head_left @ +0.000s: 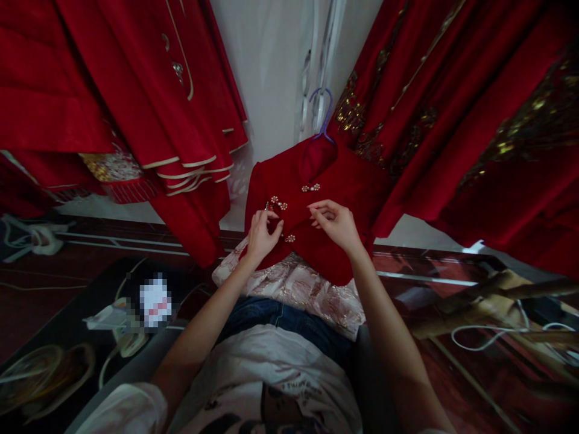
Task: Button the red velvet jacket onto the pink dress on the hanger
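Observation:
A small red garment (344, 199) with pearl flower buttons lies over my lap, still on a blue hanger (322, 114) whose hook shows above its collar. My left hand (263, 234) is closed in a pinch on the garment's front edge beside a flower button (277, 202). My right hand (333, 222) has its fingers curled and pinches the red cloth just right of the opening, under another pair of buttons (311, 188). A pale patterned skirt (312, 289) lies beneath the red garment on my knees.
Red robes with gold trim (149, 90) hang at the left, and red embroidered gowns (474, 120) hang at the right. A white wall (271, 66) shows between them. On the dark floor are cables (488, 337), wooden pieces (493, 295) and sandals (40, 374).

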`<state>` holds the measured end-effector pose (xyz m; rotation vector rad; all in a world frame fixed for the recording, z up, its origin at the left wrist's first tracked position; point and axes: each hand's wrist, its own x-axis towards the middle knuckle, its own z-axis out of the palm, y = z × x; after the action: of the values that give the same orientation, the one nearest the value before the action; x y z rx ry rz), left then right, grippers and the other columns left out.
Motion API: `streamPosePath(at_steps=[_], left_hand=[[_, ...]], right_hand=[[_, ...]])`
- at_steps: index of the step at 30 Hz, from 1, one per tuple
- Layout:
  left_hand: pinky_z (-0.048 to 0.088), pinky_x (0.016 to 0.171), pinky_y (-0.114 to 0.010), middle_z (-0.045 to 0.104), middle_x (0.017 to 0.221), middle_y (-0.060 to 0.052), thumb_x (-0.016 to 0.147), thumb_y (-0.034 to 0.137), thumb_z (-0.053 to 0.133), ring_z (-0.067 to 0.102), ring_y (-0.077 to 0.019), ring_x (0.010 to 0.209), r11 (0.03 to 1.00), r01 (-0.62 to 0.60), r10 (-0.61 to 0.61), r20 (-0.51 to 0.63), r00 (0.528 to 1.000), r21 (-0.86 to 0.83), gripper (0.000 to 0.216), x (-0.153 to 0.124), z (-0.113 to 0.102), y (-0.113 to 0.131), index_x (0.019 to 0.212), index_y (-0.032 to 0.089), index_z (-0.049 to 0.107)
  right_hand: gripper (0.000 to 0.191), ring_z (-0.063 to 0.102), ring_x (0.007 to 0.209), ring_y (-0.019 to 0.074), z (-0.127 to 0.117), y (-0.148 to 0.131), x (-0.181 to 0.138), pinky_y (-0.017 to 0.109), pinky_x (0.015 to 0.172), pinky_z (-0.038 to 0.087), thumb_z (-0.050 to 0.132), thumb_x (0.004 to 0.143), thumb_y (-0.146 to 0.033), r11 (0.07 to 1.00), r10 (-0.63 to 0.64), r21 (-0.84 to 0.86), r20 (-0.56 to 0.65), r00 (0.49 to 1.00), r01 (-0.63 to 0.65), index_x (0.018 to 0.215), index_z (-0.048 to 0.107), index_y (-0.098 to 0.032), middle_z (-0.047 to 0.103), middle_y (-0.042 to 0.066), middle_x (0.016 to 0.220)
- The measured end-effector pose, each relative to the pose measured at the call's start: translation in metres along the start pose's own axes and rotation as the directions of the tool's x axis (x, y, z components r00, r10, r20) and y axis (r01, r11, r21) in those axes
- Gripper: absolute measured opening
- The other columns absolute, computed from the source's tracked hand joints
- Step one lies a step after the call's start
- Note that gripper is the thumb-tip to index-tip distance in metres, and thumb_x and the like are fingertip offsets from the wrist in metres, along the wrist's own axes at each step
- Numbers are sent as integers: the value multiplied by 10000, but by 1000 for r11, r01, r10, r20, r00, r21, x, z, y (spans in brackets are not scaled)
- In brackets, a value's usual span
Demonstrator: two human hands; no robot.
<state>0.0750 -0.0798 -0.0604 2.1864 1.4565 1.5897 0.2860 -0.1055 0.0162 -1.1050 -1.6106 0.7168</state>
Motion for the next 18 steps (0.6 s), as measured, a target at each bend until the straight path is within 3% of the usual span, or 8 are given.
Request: streamPosePath(at_steps=[2,4,7,10,14,18], left_hand=[[433,960,-424,548,1100,-106,900,310,560,520,-250,1071,991,-96,95,17,995,96,236,21,-7,-5,1117,225,598],[390,999,-455,485,1224,-126,917,314,528,453,-281,1158,969,-189,174,103,979,162,282,41,-13,-11,1180,251,607],[386,984,-456,439,1300,-118,919,337,520,429,-289,1163,924,-316,261,248,933,215,270,64,-20,-19,1147,269,647],[378,983,-450,475,1296,-99,896,347,561,441,-283,1163,868,-455,363,372,854,199,210,80,-25,-23,1042,257,682],[332,1033,-455,617,1094,-68,891,289,571,522,-236,1089,828,-557,463,482,744,66,133,94,-27,-25,965,245,672],[320,1055,-431,642,855,-38,922,291,508,570,-196,934,817,-576,494,528,691,-11,177,104,-23,-25,881,245,674]], right_hand=[[334,666,625,130,-1,1,0,246,574,563,614,825,-440,1000,-5,9,-2,1000,5,981,673,-150,693,50,767],[327,666,622,127,-1,2,1,244,576,564,614,828,-432,1000,-8,13,2,1000,8,982,674,-150,693,49,766],[320,666,617,126,0,3,1,244,576,566,612,832,-427,1000,-7,16,8,1000,7,981,675,-151,691,45,752],[323,666,616,126,0,4,1,247,581,570,612,831,-434,1000,-9,14,9,1000,8,979,676,-154,693,43,750],[337,668,618,129,-2,4,1,247,572,569,617,826,-449,1000,-7,4,5,1000,7,980,677,-155,696,46,755],[340,671,625,132,-5,5,2,251,574,571,613,828,-457,1000,-3,-2,-1,1000,3,981,677,-160,699,47,765]])
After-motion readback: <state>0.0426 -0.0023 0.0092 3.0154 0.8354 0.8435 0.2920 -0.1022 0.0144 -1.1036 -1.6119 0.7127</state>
